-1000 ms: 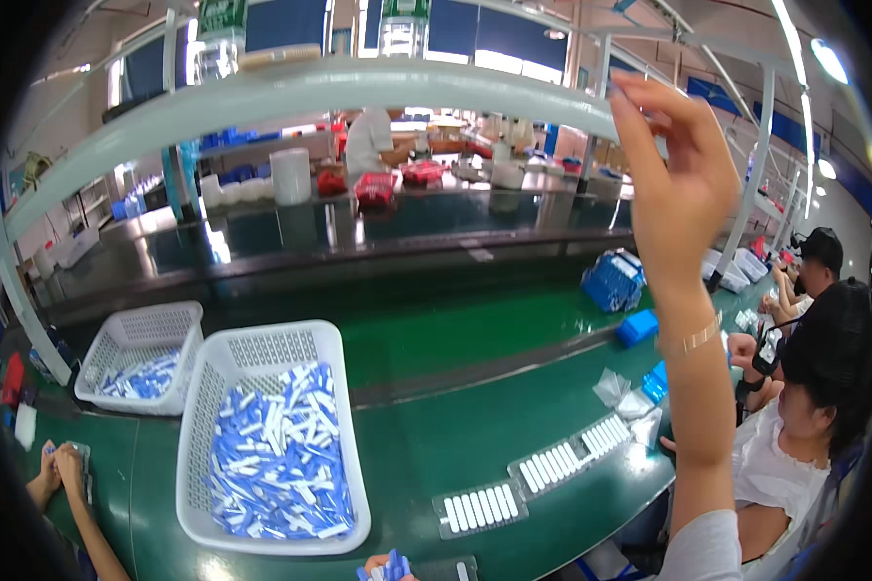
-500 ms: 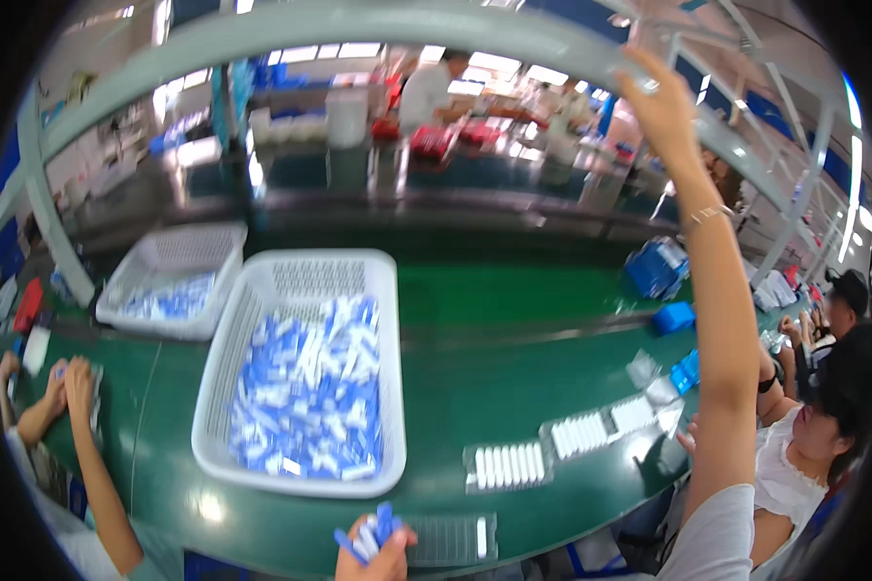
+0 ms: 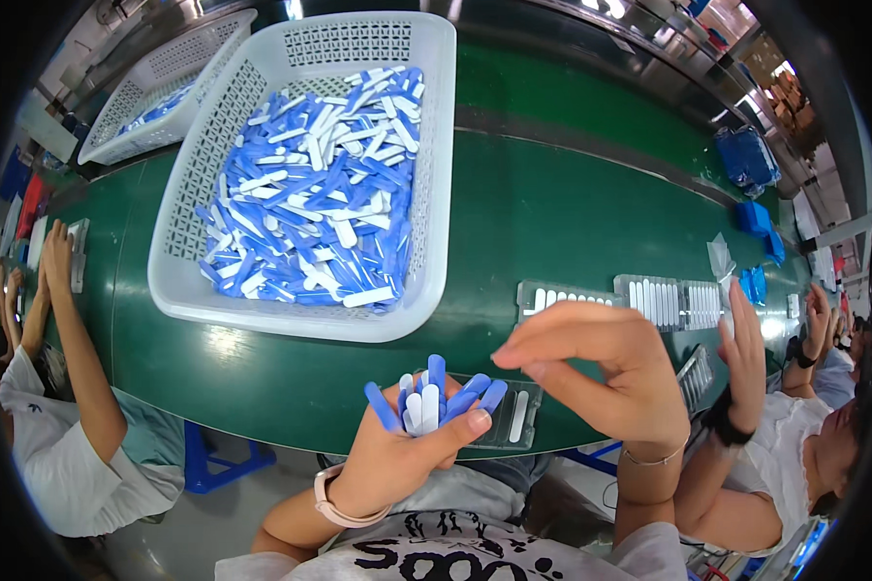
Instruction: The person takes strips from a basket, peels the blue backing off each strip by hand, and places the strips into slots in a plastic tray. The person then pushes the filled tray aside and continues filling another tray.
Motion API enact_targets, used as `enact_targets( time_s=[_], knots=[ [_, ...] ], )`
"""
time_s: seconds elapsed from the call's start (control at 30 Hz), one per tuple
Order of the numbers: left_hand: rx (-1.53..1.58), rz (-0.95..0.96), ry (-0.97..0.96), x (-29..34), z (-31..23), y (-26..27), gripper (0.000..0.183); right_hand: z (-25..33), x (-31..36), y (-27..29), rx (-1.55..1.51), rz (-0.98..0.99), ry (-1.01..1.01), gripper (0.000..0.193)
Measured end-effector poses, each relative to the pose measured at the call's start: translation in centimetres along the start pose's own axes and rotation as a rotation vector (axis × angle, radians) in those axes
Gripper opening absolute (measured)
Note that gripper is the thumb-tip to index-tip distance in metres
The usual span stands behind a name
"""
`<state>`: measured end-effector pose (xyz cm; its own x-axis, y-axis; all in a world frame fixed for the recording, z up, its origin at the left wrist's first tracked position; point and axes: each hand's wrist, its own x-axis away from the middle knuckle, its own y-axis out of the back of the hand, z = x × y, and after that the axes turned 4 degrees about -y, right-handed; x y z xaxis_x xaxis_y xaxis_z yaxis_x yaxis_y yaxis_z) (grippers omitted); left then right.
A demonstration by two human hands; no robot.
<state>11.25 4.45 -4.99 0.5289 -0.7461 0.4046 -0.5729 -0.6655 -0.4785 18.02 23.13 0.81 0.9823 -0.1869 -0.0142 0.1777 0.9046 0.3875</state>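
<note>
My left hand (image 3: pixel 397 460) is closed around a bunch of small flat sticks (image 3: pixel 429 405) with rounded ends, some blue and some white, fanned out above the fingers. To its right, my right hand (image 3: pixel 606 373) hovers with thumb and fingers apart and nothing between them. Beneath and between the hands lies a clear slotted plastic tray (image 3: pixel 502 436) at the table's near edge, partly covered by the left hand. One white stick (image 3: pixel 519 416) lies in its right end. A large white basket (image 3: pixel 300 324) beyond holds a heap of the same sticks.
A second white basket (image 3: pixel 107 145) stands at the far left. Trays of white sticks (image 3: pixel 654 302) line the right, one partly behind my right hand. Blue packages (image 3: pixel 746 160) sit farther right. Co-workers' hands are at the left (image 3: pixel 58 257) and right (image 3: pixel 743 339).
My right hand has come down from the overhead bar to beside my left hand. The view has tilted down. My left hand still holds the sticks.
</note>
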Motion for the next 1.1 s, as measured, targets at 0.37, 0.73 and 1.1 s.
enact_targets(
  time_s=[0.37, 0.73, 1.1],
  knots=[
    [-0.134, 0.056, 0.060, -1.1, 0.1, -0.1, 0.021, -4.0, 2.6, -2.2, -0.394, -0.052, -0.233, 0.015],
    [-1.550, -0.387, -0.665, 0.9, -1.7, 7.3, 0.026, -6.1, 9.0, -5.8, 0.826, -0.306, 0.234, 0.012],
    [-1.729, -0.268, -0.480, 2.5, -0.8, 8.8, 0.031, -6.7, 10.7, -6.8, 0.837, -0.266, 0.159, 0.023]
  ],
)
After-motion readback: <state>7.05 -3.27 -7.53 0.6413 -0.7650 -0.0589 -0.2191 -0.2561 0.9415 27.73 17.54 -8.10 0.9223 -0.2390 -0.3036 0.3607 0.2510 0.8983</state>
